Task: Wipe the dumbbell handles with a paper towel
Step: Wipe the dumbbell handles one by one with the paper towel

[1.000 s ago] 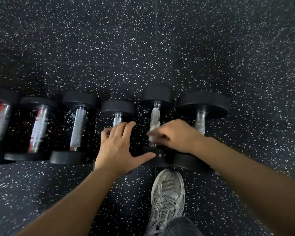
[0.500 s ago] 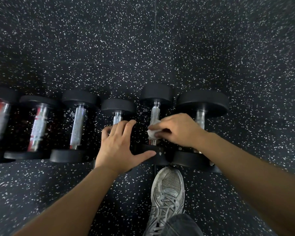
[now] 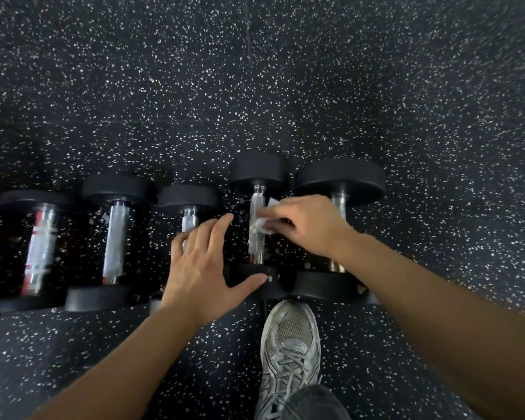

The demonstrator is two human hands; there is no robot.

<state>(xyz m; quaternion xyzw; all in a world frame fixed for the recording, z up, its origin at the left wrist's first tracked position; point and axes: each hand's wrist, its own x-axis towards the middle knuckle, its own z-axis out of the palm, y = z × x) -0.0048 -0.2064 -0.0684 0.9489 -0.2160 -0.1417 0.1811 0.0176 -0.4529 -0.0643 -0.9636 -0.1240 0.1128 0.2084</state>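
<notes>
Several black dumbbells with chrome handles lie side by side on the speckled floor. My right hand pinches a crumpled white paper towel against the upper half of one knurled handle, the second dumbbell from the right. My left hand rests flat with its fingers spread over the smaller dumbbell to the left, and its thumb touches the near black head of the dumbbell being wiped. The largest dumbbell lies at the far right, its handle partly hidden behind my right hand.
More dumbbells extend to the left, one with a red-marked handle. My grey sneaker stands just in front of the row. Black rubber flooring with white flecks stretches beyond the dumbbells.
My right hand has slid the paper towel up the handle, away from me, from near its lower end to its upper half. My left hand has stayed in place.
</notes>
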